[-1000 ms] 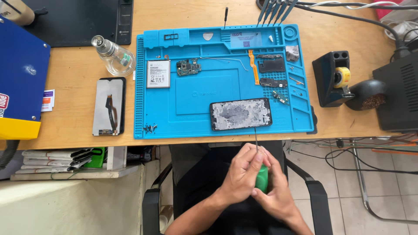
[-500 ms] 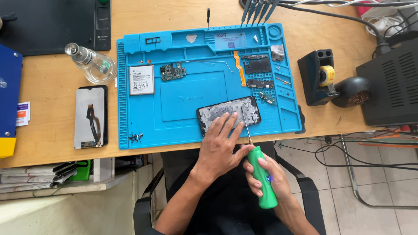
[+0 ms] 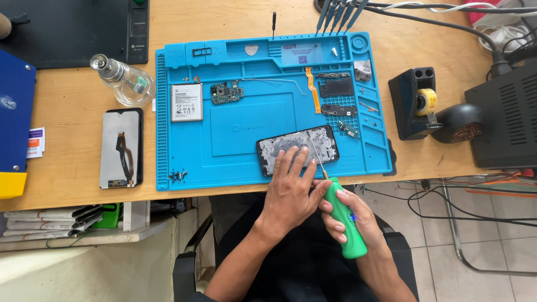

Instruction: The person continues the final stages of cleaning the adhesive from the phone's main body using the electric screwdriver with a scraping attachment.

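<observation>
- The opened phone body (image 3: 298,148) lies back-up at the 6 o'clock edge of the blue work mat (image 3: 235,156), near the counter's (image 3: 72,168) front edge.
- The left hand (image 3: 291,190) presses it flat, fingers (image 3: 292,159) spread open over its lower half, gripping nothing.
- The right hand (image 3: 349,221), at 4 o'clock of the phone, has its fingers clenched round a green-handled screwdriver (image 3: 342,215); the thin shaft slants up toward 11 o'clock, and its tip rests on the phone's inner frame.
- Judged from this, the step in hand is working a screw in the frame; the next move calls for keeping the tip seated squarely and the phone pinned while turning.
- At 12 o'clock of the phone lie a small circuit board (image 3: 226,92) and a flat battery (image 3: 186,102); loose screws (image 3: 178,175) sit at 9 o'clock.
- Off the mat at 9 o'clock: a detached screen (image 3: 121,148) and a glass bottle (image 3: 123,80).
</observation>
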